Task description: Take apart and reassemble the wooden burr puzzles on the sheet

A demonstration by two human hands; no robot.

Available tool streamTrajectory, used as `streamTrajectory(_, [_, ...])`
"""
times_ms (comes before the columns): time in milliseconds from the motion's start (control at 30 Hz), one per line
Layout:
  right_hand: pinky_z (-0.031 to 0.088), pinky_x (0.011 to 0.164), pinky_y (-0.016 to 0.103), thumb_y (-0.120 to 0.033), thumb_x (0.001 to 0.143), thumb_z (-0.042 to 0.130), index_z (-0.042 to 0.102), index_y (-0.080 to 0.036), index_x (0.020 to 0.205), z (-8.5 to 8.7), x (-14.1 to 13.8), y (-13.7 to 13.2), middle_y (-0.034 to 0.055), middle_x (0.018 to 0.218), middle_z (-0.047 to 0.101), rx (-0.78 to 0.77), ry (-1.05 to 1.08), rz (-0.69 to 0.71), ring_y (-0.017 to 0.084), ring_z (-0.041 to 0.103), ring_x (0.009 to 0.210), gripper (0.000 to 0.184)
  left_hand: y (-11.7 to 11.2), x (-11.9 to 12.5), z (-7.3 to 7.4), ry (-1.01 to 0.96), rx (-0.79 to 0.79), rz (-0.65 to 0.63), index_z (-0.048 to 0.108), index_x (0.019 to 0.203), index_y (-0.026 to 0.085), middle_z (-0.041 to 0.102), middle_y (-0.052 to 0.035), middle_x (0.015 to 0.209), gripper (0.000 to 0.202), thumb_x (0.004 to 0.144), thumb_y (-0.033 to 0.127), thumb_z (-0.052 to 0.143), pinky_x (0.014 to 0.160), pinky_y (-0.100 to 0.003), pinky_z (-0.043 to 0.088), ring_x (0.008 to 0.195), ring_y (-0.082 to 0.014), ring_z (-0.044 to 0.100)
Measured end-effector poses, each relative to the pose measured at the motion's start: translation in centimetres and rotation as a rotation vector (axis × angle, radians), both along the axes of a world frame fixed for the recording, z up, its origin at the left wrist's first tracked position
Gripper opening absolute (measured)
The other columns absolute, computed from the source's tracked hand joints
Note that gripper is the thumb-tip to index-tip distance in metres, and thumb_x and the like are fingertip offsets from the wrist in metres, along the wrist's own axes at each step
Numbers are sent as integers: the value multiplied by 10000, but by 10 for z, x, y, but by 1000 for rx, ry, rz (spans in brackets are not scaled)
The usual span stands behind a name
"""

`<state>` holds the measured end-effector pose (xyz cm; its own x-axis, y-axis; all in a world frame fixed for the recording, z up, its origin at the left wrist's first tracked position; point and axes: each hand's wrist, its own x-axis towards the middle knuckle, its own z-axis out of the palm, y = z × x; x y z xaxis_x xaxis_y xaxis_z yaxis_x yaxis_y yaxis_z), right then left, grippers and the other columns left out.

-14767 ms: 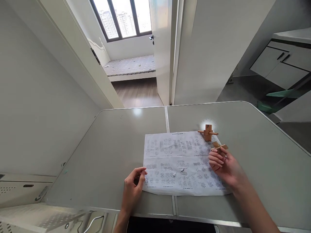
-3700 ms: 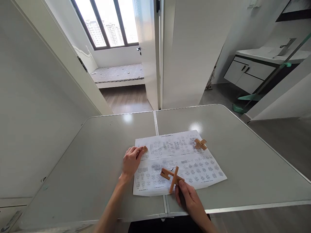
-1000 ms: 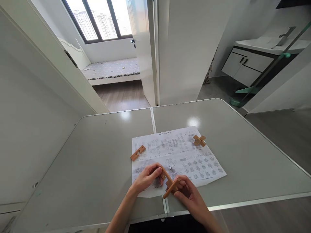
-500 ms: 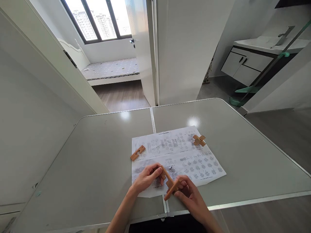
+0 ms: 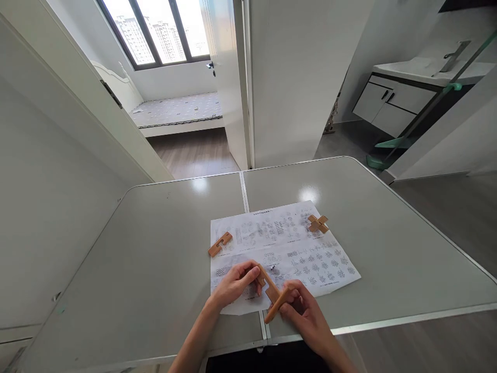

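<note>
Over the near edge of the printed sheet (image 5: 334,280), with closed fingers, our left hand (image 5: 235,284) pinched a notched wooden piece (image 5: 273,293) and right hand (image 5: 306,311) its crossing rod (image 5: 277,306), apparently adjusting their fit, which next seemed to call for steady alignment.

Our left hand (image 5: 237,282) is bare, with slender fingers (image 5: 244,265) and a smooth back that narrows into a slim wrist (image 5: 213,303). Our left forearm (image 5: 196,336) is bare as well, long and even in outline, widening gently until the bottom edge of the view cuts it off. Our right hand (image 5: 303,305) matches its partner, bare and slim-fingered, and our right forearm (image 5: 332,355) shows as a shorter bare stretch before the same edge crops it. At the lap we wear black clothing (image 5: 254,361), plain where it shows; its cut and weave are too dark for us to make out.
</note>
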<state>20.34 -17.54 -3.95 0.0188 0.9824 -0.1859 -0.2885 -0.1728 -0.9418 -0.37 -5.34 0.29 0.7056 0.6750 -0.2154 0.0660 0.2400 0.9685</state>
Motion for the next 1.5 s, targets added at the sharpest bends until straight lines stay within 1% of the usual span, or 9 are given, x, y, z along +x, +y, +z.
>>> streamTrajectory(167, [524, 606, 246, -537, 869, 829, 667, -257, 1040, 8, -4, 1, -24, 824, 479, 1, 49, -20, 157, 525, 708, 366, 0, 0, 0, -1, -11, 0, 654, 924, 158, 682, -18, 768, 413, 1048, 542, 568, 672, -258, 501, 647, -136, 639])
streamTrajectory(300, [545, 634, 274, -557, 901, 791, 655, -253, 1032, 15, -6, 4, -33, 772, 509, 12, 87, 6, 154, 543, 658, 358, 0, -1, -5, -7, -25, 24, 654, 920, 158, 673, -17, 741, 432, 1052, 556, 551, 684, -265, 509, 649, -141, 635])
streamTrajectory(400, [553, 676, 288, -569, 944, 741, 663, -247, 1039, 20, -4, 7, -10, 800, 582, 20, 91, 43, 166, 574, 688, 345, 1, -1, -8, -20, -43, 38, 646, 930, 165, 663, -12, 742, 426, 1051, 561, 547, 696, -276, 520, 657, -145, 630])
streamTrajectory(500, [551, 683, 295, -580, 945, 737, 667, -240, 1019, 23, -3, 8, 21, 866, 654, 17, 89, 69, 175, 593, 711, 356, 2, -1, -9, -26, -59, 47, 637, 938, 175, 658, -11, 761, 412, 1044, 565, 557, 705, -284, 525, 670, -150, 628])
streamTrajectory(767, [561, 692, 301, -550, 942, 757, 700, -236, 1009, 21, -3, 7, 59, 931, 723, 7, 107, 75, 207, 644, 794, 326, 2, -1, -11, -37, -60, 45, 644, 958, 163, 662, -23, 774, 417, 1048, 559, 553, 711, -288, 517, 683, -153, 624])
streamTrajectory(900, [562, 702, 314, -583, 926, 759, 717, -237, 1025, 24, -4, 7, 63, 944, 734, -13, 98, 45, 208, 646, 769, 362, 1, -1, -10, -37, -56, 42, 651, 958, 165, 660, -25, 785, 422, 1046, 565, 552, 711, -288, 516, 688, -156, 621])
streamTrajectory(1067, [545, 684, 302, -590, 892, 790, 740, -227, 995, 25, -2, 8, 47, 870, 718, -25, 88, 76, 207, 625, 763, 381, 1, -1, -8, -37, -56, 36, 657, 973, 166, 661, -24, 794, 418, 1045, 565, 554, 720, -291, 523, 698, -159, 624])
streamTrajectory(1267, [518, 682, 289, -564, 921, 771, 750, -229, 1004, 20, -2, 6, 27, 850, 707, -15, 81, 90, 186, 597, 734, 345, 1, 0, -6, -32, -47, 29, 649, 948, 170, 661, -19, 789, 414, 1047, 561, 552, 736, -290, 525, 698, -156, 627])
streamTrajectory(1500, [470, 651, 275, -568, 912, 775, 745, -217, 959, 23, 0, 6, 14, 778, 667, 1, 28, 80, 174, 547, 699, 355, 1, 0, -6, -7, -31, 26, 644, 935, 165, 664, -24, 793, 408, 1057, 542, 544, 735, -284, 520, 710, -156, 628])
